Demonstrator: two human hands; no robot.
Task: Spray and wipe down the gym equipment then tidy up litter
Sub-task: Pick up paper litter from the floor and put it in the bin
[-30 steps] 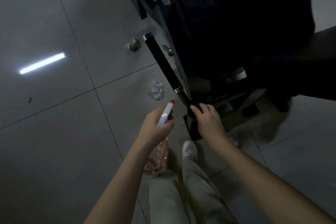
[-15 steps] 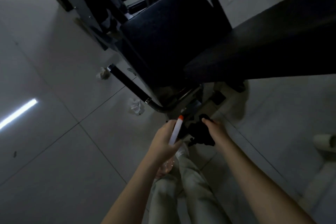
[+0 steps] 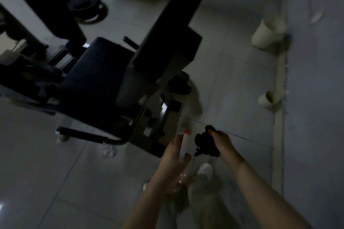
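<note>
Two hands, left [image 3: 174,151] gripping spray bottle [image 3: 183,145], right [image 3: 220,140] clutching cloth [image 3: 204,145]

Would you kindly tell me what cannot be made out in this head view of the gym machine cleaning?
Head view only:
Spray bottle: clear body mostly hidden behind the left hand; fill level unreadable.
Black cloth: partly covered by the right hand, folds lost in dim light.
Litter under the handle: motion-blurred; material unclear.
Machine: left side cut off by the frame edge; wiped areas indistinguishable in the dark.
</note>
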